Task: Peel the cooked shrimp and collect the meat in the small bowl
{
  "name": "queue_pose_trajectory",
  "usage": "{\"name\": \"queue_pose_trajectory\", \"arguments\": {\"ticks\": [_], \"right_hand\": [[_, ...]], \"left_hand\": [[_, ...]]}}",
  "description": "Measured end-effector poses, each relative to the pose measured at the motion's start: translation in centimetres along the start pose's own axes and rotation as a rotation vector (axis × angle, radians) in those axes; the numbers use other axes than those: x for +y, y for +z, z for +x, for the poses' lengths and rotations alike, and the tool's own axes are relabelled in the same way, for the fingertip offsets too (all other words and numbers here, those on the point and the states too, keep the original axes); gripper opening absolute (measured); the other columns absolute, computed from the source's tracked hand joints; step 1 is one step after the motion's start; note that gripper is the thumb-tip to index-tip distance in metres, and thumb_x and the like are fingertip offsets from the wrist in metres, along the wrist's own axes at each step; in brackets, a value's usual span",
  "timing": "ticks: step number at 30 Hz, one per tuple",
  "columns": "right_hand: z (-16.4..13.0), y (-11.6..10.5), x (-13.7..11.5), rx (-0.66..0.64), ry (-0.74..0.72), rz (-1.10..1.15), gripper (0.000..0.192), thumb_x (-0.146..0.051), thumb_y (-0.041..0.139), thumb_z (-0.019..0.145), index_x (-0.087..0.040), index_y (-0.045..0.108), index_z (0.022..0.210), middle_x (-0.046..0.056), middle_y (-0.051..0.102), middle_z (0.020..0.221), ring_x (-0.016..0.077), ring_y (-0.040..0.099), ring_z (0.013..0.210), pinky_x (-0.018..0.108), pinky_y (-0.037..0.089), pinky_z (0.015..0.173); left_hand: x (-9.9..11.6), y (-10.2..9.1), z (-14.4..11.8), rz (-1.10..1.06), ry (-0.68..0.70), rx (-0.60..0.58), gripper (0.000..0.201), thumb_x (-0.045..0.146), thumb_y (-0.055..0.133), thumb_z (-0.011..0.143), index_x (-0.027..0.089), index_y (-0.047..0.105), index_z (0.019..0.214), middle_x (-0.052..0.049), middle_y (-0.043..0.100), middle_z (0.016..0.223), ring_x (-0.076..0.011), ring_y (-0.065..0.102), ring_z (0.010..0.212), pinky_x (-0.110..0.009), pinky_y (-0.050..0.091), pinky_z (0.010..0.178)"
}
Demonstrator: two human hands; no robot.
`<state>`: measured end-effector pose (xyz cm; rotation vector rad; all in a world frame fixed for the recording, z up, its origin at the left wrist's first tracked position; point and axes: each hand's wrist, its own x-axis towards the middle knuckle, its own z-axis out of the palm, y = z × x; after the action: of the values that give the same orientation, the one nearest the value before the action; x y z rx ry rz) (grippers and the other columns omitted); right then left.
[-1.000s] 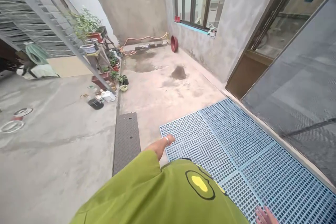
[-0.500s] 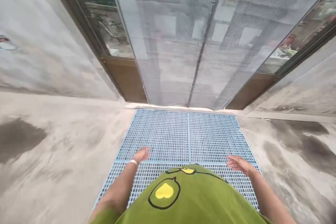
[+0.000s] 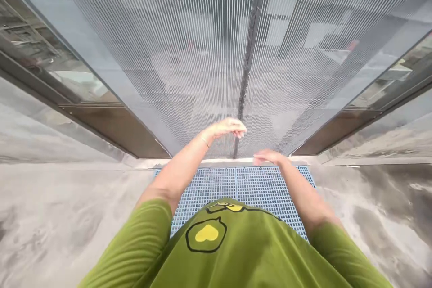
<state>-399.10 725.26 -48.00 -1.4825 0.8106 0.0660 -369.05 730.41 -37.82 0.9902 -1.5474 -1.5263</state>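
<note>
Overhead and ahead, a grey mesh screen (image 3: 189, 54) fills most of the view, split by a dark centre seam (image 3: 248, 54) running down to the threshold, with glass panels (image 3: 50, 72) and brown lower panels (image 3: 114, 128) to either side and concrete floor (image 3: 60, 216) below. Underfoot lies a blue grid mat (image 3: 216, 184), butted against the threshold and partly hidden by the green shirt (image 3: 236, 252). Left hand (image 3: 227, 127) is raised at the seam, fingers curled down and bunched, contact with it unclear; right hand (image 3: 268, 157) hangs lower, just right of the seam, fingers loosely together, holding nothing.
</note>
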Motion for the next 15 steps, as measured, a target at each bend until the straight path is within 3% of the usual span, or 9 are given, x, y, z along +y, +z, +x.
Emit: {"name": "queue_pose_trajectory", "arguments": {"ticks": [3,5,8,10,12,15], "right_hand": [[7.6,-5.3,-9.6,-0.147,-0.099,-0.146,0.061,-0.071,0.08,0.077,-0.01,0.08,0.082,0.005,0.079,0.077,0.0143,0.069,0.076,0.033,0.055,0.093],[11.8,-8.2,-14.6,-0.199,-0.153,-0.223,0.058,-0.067,0.079,0.08,-0.009,0.08,0.08,0.004,0.079,0.075,0.0145,0.072,0.077,0.033,0.055,0.093],[17.2,-11.8,-20.0,-0.267,-0.157,-0.286,0.057,-0.066,0.081,0.079,-0.009,0.079,0.077,0.003,0.078,0.071,0.0148,0.073,0.074,0.032,0.056,0.089],[20.8,-14.3,-22.6,-0.289,-0.108,-0.27,0.059,-0.068,0.085,0.072,-0.01,0.078,0.074,0.004,0.077,0.069,0.0157,0.073,0.07,0.032,0.058,0.085],[24.3,-17.3,-24.7,-0.232,-0.056,-0.214,0.059,-0.069,0.091,0.065,-0.012,0.077,0.072,0.006,0.078,0.07,0.0176,0.074,0.07,0.032,0.059,0.084],[28.7,-23.3,-27.7,0.083,-0.094,-0.055,0.054,-0.065,0.093,0.068,-0.016,0.078,0.08,0.007,0.079,0.075,0.0185,0.075,0.074,0.033,0.06,0.084]], "left_hand": [[3.5,-4.1,7.8,-0.052,0.158,-0.08,0.046,0.054,0.076,0.092,0.008,0.072,0.089,-0.008,0.076,0.081,-0.0126,0.07,0.071,-0.029,0.057,0.074],[4.8,-7.0,12.7,-0.137,0.26,-0.093,0.047,0.052,0.067,0.1,0.01,0.067,0.081,-0.004,0.071,0.073,-0.0102,0.065,0.064,-0.027,0.055,0.07],[5.3,-11.8,19.4,-0.267,0.334,-0.103,0.05,0.05,0.055,0.107,0.014,0.06,0.072,0.001,0.06,0.061,-0.0085,0.058,0.056,-0.025,0.051,0.063],[4.9,-15.3,23.7,-0.305,0.326,-0.074,0.053,0.052,0.056,0.105,0.017,0.055,0.066,0.004,0.051,0.054,-0.0075,0.051,0.05,-0.024,0.047,0.058],[4.6,-19.1,27.7,-0.3,0.327,0.022,0.056,0.056,0.065,0.099,0.018,0.051,0.06,0.006,0.045,0.051,-0.0066,0.044,0.046,-0.023,0.042,0.053],[4.9,-26.0,31.8,-0.22,0.372,0.252,0.052,0.056,0.076,0.091,0.018,0.054,0.063,0.005,0.052,0.057,-0.0077,0.052,0.053,-0.022,0.045,0.057]]}}
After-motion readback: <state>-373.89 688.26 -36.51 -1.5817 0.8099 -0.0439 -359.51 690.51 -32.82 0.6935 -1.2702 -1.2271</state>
